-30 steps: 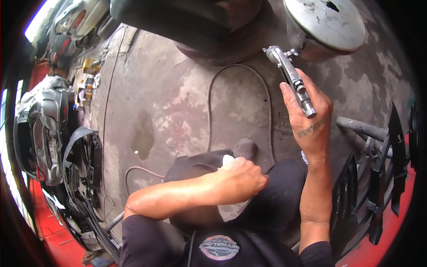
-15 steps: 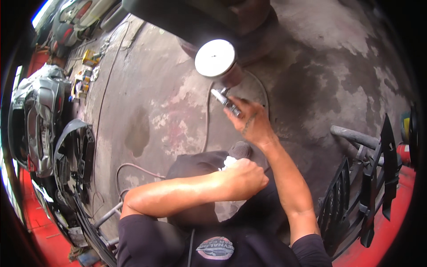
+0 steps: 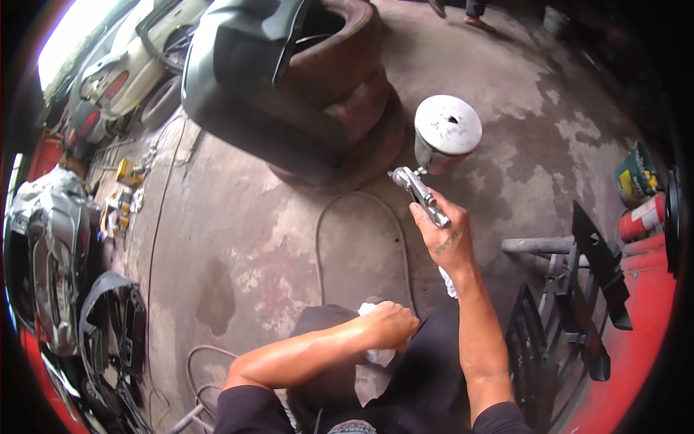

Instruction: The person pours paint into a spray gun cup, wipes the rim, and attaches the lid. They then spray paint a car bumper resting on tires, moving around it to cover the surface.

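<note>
In my right hand point(image 3: 450, 233) is a metal spray gun point(image 3: 421, 194), fingers wrapped round its handle. Its round paint cup point(image 3: 434, 155), topped by a pale lid point(image 3: 450, 124) with a dark spot, stands on top, beyond the gun body. My left hand point(image 3: 390, 325) is closed on a crumpled white cloth or paper point(image 3: 377, 356) in front of my knees; part of that white material is hidden by the fingers. Left of the gun, a dark grey bumper point(image 3: 231, 79) rests over a stack of worn reddish-brown tires point(image 3: 361, 94).
A hose point(image 3: 318, 246) loops over the stained concrete floor. Black trim parts hang on a rack point(image 3: 538, 246) at the right, by a red cylinder point(image 3: 642, 217) and a dark bucket point(image 3: 635, 173). More bumpers point(image 3: 108, 318) line the left. Another person's feet point(image 3: 477, 22) show at the far edge.
My right hand has carried the spray gun to the right, and its cup now tilts less. My left hand stays closed near my knees. The view has shifted, showing more of the bumper and tires.
</note>
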